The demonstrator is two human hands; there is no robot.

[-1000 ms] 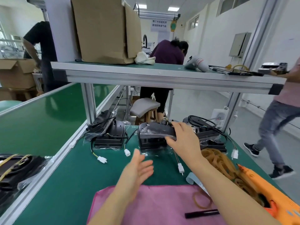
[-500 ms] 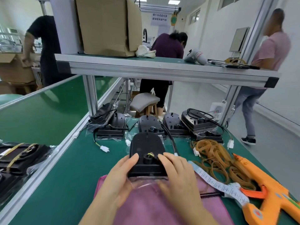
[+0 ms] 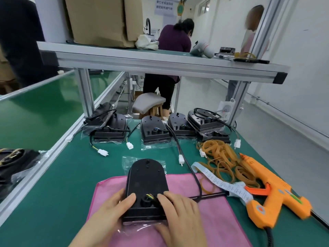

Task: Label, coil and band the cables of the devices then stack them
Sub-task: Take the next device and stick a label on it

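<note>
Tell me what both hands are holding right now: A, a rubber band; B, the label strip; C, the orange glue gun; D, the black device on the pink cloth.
D: the left hand and right hand grip the near end of the black device on the pink cloth; the orange glue gun, rubber bands and label strip lie untouched to the right.

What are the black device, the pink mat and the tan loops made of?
Black device: likely moulded plastic, matte, faint sheen. Pink mat: soft cloth, probably microfibre, stitched hem. Tan loops: rubber bands by their limp, tangled, thin shape.
</note>
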